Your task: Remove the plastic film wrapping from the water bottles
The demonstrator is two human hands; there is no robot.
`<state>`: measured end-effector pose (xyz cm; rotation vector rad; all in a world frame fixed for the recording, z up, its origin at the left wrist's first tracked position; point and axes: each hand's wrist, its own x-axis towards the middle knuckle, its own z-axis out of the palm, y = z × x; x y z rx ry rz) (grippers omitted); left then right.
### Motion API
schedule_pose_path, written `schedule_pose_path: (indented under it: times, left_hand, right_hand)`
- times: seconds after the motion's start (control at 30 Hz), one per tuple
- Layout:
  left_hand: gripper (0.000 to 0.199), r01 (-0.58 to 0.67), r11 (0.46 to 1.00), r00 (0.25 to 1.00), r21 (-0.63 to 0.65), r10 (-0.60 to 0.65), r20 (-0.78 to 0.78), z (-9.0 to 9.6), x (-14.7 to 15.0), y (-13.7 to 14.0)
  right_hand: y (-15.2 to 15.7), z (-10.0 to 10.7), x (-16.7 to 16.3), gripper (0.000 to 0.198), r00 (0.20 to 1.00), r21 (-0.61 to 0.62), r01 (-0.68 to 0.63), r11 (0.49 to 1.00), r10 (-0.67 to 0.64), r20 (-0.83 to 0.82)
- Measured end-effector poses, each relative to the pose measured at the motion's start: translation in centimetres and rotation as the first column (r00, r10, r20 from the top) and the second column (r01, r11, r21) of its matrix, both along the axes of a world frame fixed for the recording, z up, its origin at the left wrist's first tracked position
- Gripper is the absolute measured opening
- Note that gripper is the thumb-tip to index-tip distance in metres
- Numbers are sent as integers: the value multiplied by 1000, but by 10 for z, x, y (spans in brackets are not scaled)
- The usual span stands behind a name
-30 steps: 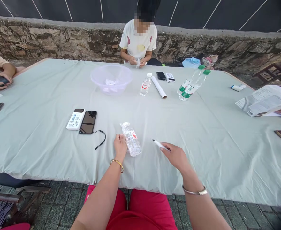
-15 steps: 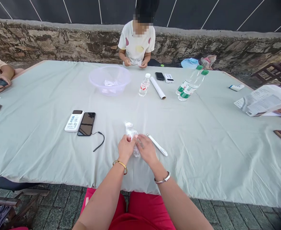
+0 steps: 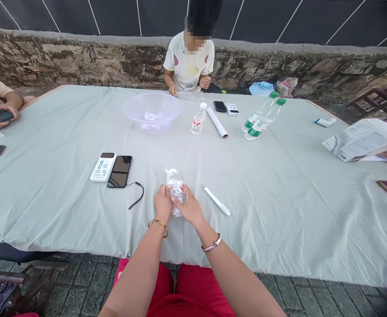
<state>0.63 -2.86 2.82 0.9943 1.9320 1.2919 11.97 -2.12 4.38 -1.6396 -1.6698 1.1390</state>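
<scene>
Bottle (image 3: 177, 188) in clear film (image 3: 177, 212) rested between the left hand (image 3: 163, 202), gripping it from nine o'clock, and the right hand (image 3: 190, 206), clasping it from four. Its white cap (image 3: 173, 171) stood clear of both, toward twelve. A slim white tool (image 3: 216, 200) lay near the right hand, at three.

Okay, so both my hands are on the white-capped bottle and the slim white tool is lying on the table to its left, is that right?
Not quite: the head view shows the slim white tool to the bottle's right. Your left hand and right hand are both on the white-capped bottle.
</scene>
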Motion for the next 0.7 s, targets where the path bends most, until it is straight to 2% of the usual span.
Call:
schedule_pose_path:
  times: [0.07, 0.13, 0.23, 0.27, 0.33, 0.43, 0.53, 0.63, 0.7]
  left_hand:
    - [35, -6, 1000, 999, 20, 5, 43, -1, 0, 1]
    - [36, -33, 998, 984, 46, 24, 179, -3, 1, 1]
    - [34, -101, 994, 888, 51, 67, 455, -6, 6, -1]
    - [34, -121, 992, 863, 41, 84, 498, -6, 7, -2]
    - [36, -116, 993, 881, 17, 95, 464, -7, 7, -4]
    - [40, -14, 997, 947, -71, 36, 319, -7, 1, -8]
    - [41, 97, 983, 943, -158, -40, 331, -5, -3, -14]
    - [40, 116, 987, 916, -115, -61, 396, -1, -1, -19]
    - [40, 68, 997, 906, -40, -45, 421, 3, 3, -21]
  right_hand:
    - [2, -6, -4, 66, 995, -28, 43, 999, -45, -85]
    - [-1, -15, -7, 62, 968, -71, 127, 989, -139, -207]
    - [-7, -24, -10, 60, 899, -154, 233, 960, -273, -344]
    - [-9, -24, -11, 61, 879, -175, 257, 951, -305, -366]
    - [-10, -22, -14, 60, 857, -181, 303, 936, -350, -379]
    - [-13, -15, -20, 59, 855, -105, 360, 927, -373, -362]
    - [-16, -10, -25, 57, 855, -18, 391, 920, -370, -363]
    - [-18, -7, -28, 55, 825, -7, 419, 908, -384, -414]
    - [-17, -6, -29, 56, 771, -75, 427, 901, -406, -491]
